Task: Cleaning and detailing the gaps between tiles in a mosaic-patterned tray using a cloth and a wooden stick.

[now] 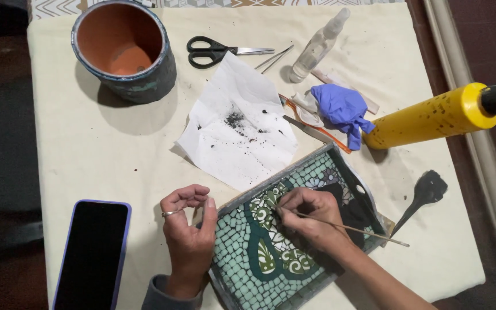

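A rectangular mosaic tray (237, 245) of pale green tiles with dark green and white patterned pieces lies tilted near the front of the table. My right hand (311, 217) rests over its middle, pinching a thin wooden stick (351, 229) whose tip touches the tiles. My left hand (189, 229) is curled at the tray's left rim, thumb against the edge, a ring on one finger; it holds nothing that I can see.
A dark smartphone (92, 255) lies front left. Behind are a terracotta pot (124, 49), crumb-strewn white paper (239, 129), black scissors (216, 50), tweezers (275, 58), a clear spray bottle (318, 45), a blue glove (343, 109), a yellow squeeze bottle (431, 116) and a dark spatula (423, 197).
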